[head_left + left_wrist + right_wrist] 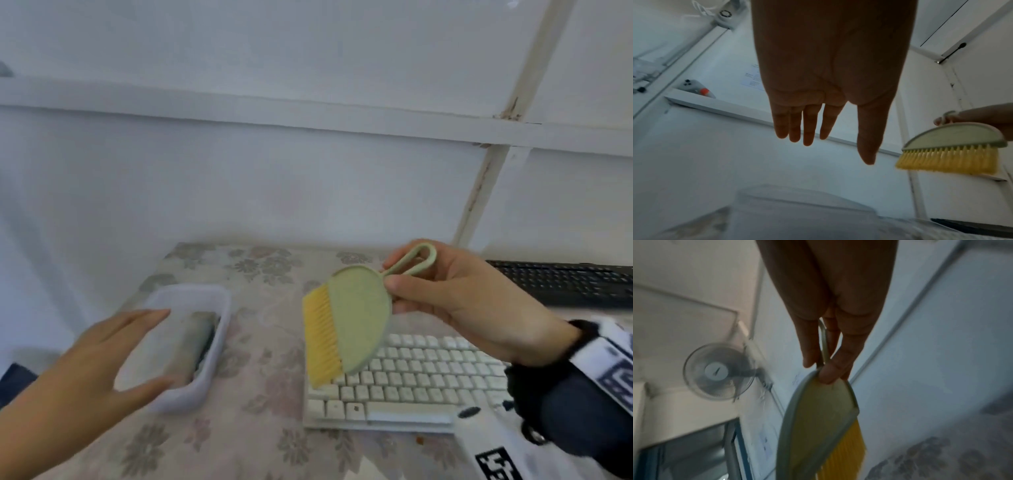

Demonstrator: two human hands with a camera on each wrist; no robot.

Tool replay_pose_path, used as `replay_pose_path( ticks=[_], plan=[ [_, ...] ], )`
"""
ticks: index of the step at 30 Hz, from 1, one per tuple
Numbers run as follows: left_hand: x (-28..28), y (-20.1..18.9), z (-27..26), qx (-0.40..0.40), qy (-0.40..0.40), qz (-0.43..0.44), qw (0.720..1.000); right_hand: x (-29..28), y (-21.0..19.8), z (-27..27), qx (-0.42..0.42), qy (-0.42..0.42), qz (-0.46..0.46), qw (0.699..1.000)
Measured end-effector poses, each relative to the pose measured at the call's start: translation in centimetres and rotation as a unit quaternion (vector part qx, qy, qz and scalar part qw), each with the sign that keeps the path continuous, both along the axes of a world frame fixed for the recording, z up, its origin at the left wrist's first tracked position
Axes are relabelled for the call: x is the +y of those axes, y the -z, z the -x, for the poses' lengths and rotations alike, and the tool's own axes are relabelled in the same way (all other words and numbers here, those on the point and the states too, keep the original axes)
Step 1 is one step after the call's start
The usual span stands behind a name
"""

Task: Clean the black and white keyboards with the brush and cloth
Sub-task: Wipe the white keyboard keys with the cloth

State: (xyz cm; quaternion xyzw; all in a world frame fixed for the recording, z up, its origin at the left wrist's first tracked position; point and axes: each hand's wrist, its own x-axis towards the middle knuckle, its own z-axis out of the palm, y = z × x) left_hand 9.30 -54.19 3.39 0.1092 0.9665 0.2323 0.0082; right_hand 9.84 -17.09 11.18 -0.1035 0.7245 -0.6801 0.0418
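A: Fingers rn?

B: My right hand (469,301) pinches the brush (346,322) by its loop handle, thumb & forefinger; bristles hang just above the white keyboard (411,380) at the desk's (260,442) near edge. My left hand (102,356) is spread flat, holding nothing, over the tub (219,329).

A: Tips?

B: I'd tilt the bristles into key gaps, short strokes along rows, light pressure.

A: Tub contents?

B: Something rolled, dark-edged, prob the cloth; can't tell. The black keyboard (565,281) sits at the far right.

White panelled wall (239,164), floral-clothed table (260,428), wall fan (719,371) — window (694,456) below — dim light
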Motion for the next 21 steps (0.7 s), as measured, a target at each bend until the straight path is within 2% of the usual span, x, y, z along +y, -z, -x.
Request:
replay_pose_path(
  ticks=[3,9,16,21],
  plan=[
    [-4.2,1.4,1.0,-0.035,0.007,0.022,0.999,-5.7,-0.8,2.5,0.029,-0.008,-0.039,0.999],
    [-6.9,1.7,1.7,-0.133,0.044,0.019,0.99,-16.5,-0.3,7.4,0.013,-0.052,-0.085,0.995],
    [-7.6,2.3,3.2,-0.195,0.06,-0.127,0.971,-23.1,2.8,11.9,-0.095,-0.093,-0.159,0.978],
    [-7.0,2.0,4.1,-0.212,0.027,-0.171,0.962,-25.0,4.5,13.5,-0.194,-0.109,-0.165,0.961]
  ],
)
